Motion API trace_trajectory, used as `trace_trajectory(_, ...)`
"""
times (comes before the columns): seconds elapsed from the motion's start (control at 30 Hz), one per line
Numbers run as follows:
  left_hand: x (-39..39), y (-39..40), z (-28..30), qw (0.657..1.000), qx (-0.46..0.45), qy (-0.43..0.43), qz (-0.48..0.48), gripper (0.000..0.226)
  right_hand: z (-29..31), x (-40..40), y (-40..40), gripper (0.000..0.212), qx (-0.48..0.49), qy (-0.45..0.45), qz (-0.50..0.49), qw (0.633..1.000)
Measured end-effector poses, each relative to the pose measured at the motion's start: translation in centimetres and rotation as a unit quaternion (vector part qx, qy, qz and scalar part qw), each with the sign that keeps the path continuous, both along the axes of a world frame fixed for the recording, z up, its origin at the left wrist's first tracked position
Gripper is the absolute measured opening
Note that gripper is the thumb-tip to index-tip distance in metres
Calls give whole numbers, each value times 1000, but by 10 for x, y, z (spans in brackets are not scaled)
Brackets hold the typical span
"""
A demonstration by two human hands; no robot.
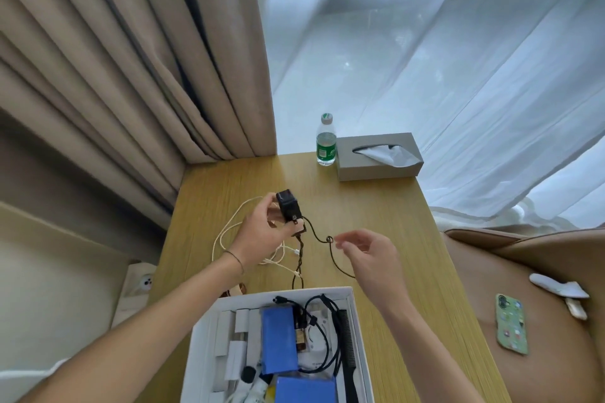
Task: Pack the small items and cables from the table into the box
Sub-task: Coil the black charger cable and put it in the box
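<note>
My left hand [262,232] holds a small black charger block [288,209] above the wooden table [376,206]. A thin dark cable [316,235] runs from the block down toward the box. My right hand [366,255] hovers to the right of the cable's knot, fingers loosely apart and holding nothing. A white cable [229,232] lies coiled on the table under my left hand. The white box [355,311] sits at the near edge; inside it are blue packs [278,337], a black cable, a black comb [348,347] and white pieces.
A water bottle [326,141] and a grey tissue box [379,157] stand at the table's far edge. A phone in a green case [512,324] lies on the brown seat at right. Beige curtains hang at left. A roll of tape [240,289] rests by the box.
</note>
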State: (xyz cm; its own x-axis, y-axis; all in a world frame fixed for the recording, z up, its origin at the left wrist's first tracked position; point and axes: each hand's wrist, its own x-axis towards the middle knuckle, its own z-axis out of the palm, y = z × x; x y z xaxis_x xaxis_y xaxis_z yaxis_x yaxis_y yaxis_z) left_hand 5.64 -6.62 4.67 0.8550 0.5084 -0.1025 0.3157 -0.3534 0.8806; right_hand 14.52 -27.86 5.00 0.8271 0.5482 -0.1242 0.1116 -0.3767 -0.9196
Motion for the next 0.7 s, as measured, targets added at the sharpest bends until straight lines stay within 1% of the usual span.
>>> trace_trajectory(0.1,-16,-3,29,994,-75,-68,33,39,19,-9,11,20,33,-10,17,999)
trace_trajectory(0.17,-27,-4,47,987,-104,-113,46,41,31,-15,22,22,63,-16,31,997)
trace_trajectory(0.27,-44,-7,71,972,-164,-157,57,44,48,-24,40,35,107,-47,64,991)
trace_trajectory(0.33,-56,-9,85,960,-207,-182,53,53,58,-30,53,44,129,-63,103,984)
trace_trajectory(0.37,-61,-10,91,955,-222,-189,50,60,64,-32,59,43,136,-52,127,981)
trace_trajectory(0.43,-71,-10,101,945,-249,-206,46,76,72,-35,70,30,155,19,175,972)
trace_trajectory(0.47,-76,-9,107,937,-266,-219,51,81,74,-37,75,23,165,46,195,966)
trace_trajectory(0.5,-81,-7,113,927,-286,-235,61,84,74,-38,78,22,174,62,206,961)
trace_trajectory(0.53,-85,-5,118,914,-307,-253,73,81,72,-40,80,27,175,71,210,959)
trace_trajectory(0.6,-94,-1,126,895,-329,-285,97,65,71,-43,80,34,185,92,219,953)
trace_trajectory(0.63,-98,1,128,895,-318,-293,108,56,72,-45,80,37,198,108,230,947)
trace_trajectory(0.67,-101,1,129,903,-293,-292,118,49,74,-48,80,41,212,144,251,934)
trace_trajectory(0.7,-103,1,129,913,-261,-287,126,44,75,-51,81,45,233,202,277,910)
